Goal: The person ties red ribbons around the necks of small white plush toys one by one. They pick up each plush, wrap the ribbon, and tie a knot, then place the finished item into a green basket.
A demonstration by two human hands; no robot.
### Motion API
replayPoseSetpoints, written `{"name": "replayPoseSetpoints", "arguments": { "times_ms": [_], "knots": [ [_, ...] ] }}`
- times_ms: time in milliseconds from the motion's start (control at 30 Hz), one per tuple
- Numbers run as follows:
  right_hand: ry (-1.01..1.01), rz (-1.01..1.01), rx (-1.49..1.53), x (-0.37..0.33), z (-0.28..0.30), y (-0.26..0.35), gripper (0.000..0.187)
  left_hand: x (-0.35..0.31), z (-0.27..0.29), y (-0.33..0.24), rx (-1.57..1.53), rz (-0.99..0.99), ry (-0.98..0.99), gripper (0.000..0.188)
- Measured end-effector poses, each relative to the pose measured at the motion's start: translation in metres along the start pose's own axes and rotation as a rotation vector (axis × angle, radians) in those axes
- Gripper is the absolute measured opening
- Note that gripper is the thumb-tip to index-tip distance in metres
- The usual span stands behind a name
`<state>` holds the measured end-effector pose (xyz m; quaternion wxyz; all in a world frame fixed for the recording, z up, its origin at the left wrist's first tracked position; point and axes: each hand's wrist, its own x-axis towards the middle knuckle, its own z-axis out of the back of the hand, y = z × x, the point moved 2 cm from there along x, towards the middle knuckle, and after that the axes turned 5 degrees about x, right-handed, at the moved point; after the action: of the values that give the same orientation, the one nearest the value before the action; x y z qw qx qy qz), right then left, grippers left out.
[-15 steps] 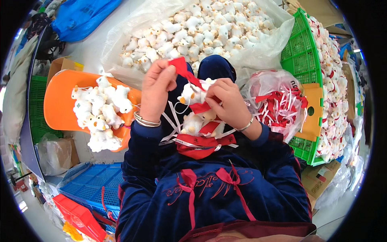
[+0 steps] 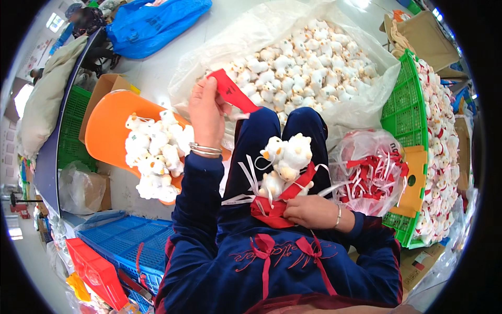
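Note:
My left hand [image 2: 207, 115] is raised over the floor left of my knees, its fingers pinching one end of a red fabric scarf [image 2: 232, 93] with a pale tie at its lower tip. Several small white plush toys [image 2: 294, 153] rest together on my lap. Below them lies a bunch of red scarves [image 2: 269, 213] with white ribbon ties spreading sideways. My right hand [image 2: 311, 212] is on this bunch, fingers closed at the red fabric; the fingertips are partly hidden.
An orange chair [image 2: 107, 123] at the left carries more white plush toys [image 2: 157, 157]. Beyond my knees, a clear plastic sheet [image 2: 201, 57] holds a big heap of such toys. At my right stand a plastic bag of red scarves [image 2: 366, 172] and a green crate [image 2: 405, 104]. A blue crate [image 2: 125, 243] sits lower left.
My left hand has drawn the red scarf away from the plush toy. My right hand has let go near the toy and dropped to the scarves on my lap. The view has shifted.

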<state>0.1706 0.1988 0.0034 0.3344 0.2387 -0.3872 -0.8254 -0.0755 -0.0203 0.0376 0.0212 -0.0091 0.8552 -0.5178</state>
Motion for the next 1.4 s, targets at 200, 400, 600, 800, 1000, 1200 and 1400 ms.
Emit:
{"name": "replayPoseSetpoints", "arguments": {
  "times_ms": [200, 400, 600, 800, 1000, 1200, 1400],
  "knots": [
    [-0.727, -0.003, 0.113, 0.027, 0.099, 0.024, 0.01, -0.02, -0.012, 0.01, -0.118, 0.088, 0.121, 0.01],
    [-1.072, 0.207, -0.237, 0.097, 0.121, 0.014, 0.04, -0.044, -0.035, 0.021, -0.173, 0.192, 0.162, 0.015],
    [-1.024, 0.18, -0.322, 0.119, 0.121, -0.007, 0.044, -0.041, -0.024, 0.048, -0.263, 0.248, 0.196, 0.021],
    [-0.965, 0.145, -0.246, 0.118, 0.12, -0.01, 0.032, -0.047, -0.016, 0.058, -0.035, 0.265, 0.213, 0.024],
    [-1.008, 0.166, -0.31, 0.124, 0.122, -0.009, 0.021, -0.047, -0.018, 0.059, 0.055, 0.297, 0.233, 0.028],
    [-0.915, 0.027, -0.231, 0.116, 0.143, -0.025, 0.01, -0.045, -0.014, 0.007, 0.916, -0.05, 0.402, 0.025],
    [-0.547, -0.026, -0.131, 0.117, 0.142, -0.007, 0.008, -0.064, -0.024, 0.015, 1.076, -0.473, 0.416, 0.028]
  ]
}}
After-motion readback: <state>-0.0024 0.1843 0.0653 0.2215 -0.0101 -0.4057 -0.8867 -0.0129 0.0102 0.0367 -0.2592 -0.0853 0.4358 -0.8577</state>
